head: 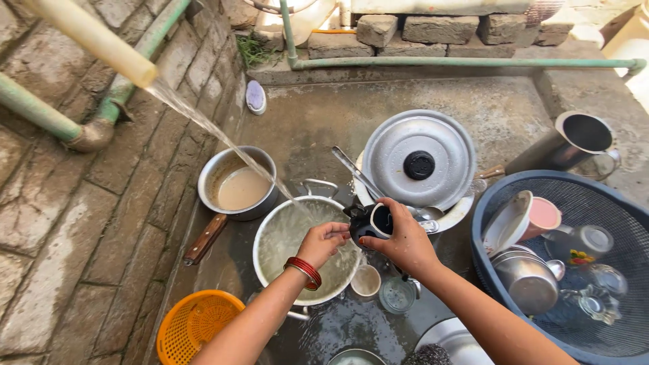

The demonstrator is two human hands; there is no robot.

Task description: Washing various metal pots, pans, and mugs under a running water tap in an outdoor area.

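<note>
Water is poured from a pipe (94,40) into a large pot (297,236). Above its rim, a dark cup (372,223) is touched by the left hand (323,242), fingers curled narrowly, and clasped by the right hand (404,240), left of a blue basket (487,223).

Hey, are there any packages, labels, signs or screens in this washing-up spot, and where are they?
No packages, signs or screens in view.
Only a printed decoration: a small red, yellow and green flower mark on a glass in the blue basket, right side.
The dark cup in the right hand, touched by the left hand, shows no label.
</note>
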